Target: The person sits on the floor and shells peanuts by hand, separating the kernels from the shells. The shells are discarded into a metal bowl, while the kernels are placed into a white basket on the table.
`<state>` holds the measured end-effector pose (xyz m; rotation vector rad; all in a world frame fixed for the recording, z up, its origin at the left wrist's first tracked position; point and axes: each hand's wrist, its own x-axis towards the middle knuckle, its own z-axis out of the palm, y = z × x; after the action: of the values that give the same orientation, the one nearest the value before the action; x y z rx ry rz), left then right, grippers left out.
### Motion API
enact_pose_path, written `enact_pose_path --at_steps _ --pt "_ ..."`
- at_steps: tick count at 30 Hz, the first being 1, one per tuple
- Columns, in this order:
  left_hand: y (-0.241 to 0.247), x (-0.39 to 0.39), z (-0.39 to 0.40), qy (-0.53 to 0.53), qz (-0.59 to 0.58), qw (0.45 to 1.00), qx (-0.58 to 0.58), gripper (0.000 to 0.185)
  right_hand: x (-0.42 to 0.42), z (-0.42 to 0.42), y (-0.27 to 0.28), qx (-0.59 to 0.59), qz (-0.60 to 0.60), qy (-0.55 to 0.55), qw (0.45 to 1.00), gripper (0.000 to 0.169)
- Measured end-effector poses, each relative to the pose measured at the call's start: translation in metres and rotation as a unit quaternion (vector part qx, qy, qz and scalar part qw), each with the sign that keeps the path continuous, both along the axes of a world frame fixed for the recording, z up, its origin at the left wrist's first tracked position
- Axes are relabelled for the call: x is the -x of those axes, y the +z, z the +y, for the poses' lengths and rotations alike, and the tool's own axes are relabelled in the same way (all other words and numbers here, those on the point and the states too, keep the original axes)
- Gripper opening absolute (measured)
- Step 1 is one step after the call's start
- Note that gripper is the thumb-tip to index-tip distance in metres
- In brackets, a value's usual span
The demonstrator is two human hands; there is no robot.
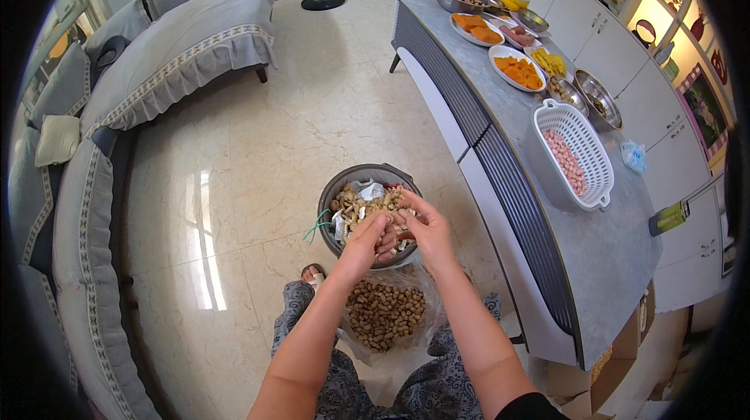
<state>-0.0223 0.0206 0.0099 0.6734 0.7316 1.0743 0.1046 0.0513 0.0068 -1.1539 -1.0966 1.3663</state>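
My left hand [370, 236] is held palm up with curled fingers above a dark round bin [324, 214]. What seems to be a peanut [396, 218] is at its fingertips, small and partly covered. My right hand [432, 229] meets it from the right, thumb and forefinger close to the same spot; whether they grip anything is hidden. Peanut shells [347, 202] and crumpled white tissue [370, 190] fill the bin. Between my knees, a clear plastic bag [435, 303] holds many unshelled peanuts [387, 315].
Right of me stands a grey-topped cabinet [592, 256]. On it are a white basket [599, 156] with pink shelled peanuts [565, 162], plates of orange pieces [520, 72], steel bowls [597, 97] and a green-and-black container [669, 218]. A covered sofa [94, 203] lines the left.
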Motion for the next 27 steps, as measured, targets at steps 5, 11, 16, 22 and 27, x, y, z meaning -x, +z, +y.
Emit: enact_pose_path --at_steps 5,11,16,22,27 --pt "-0.007 -0.003 0.004 0.097 0.090 0.990 -0.045 0.026 -0.007 0.001 -0.004 0.056 -0.071 0.061 0.994 0.022" --pt "-0.003 -0.012 0.001 0.146 0.216 0.951 -0.165 0.025 0.000 -0.004 -0.001 0.059 0.017 0.110 0.992 0.021" --pt "0.004 -0.013 0.000 0.185 0.318 0.921 -0.129 0.027 -0.001 -0.002 -0.013 -0.040 -0.048 0.102 0.993 0.020" --pt "-0.005 -0.010 -0.002 0.182 0.407 0.886 -0.129 0.037 0.007 -0.015 0.011 -0.223 -0.327 0.072 0.916 0.018" --pt "-0.006 -0.024 -0.006 0.237 0.380 0.884 -0.131 0.039 0.010 -0.017 -0.002 -0.262 -0.368 0.049 0.891 0.017"
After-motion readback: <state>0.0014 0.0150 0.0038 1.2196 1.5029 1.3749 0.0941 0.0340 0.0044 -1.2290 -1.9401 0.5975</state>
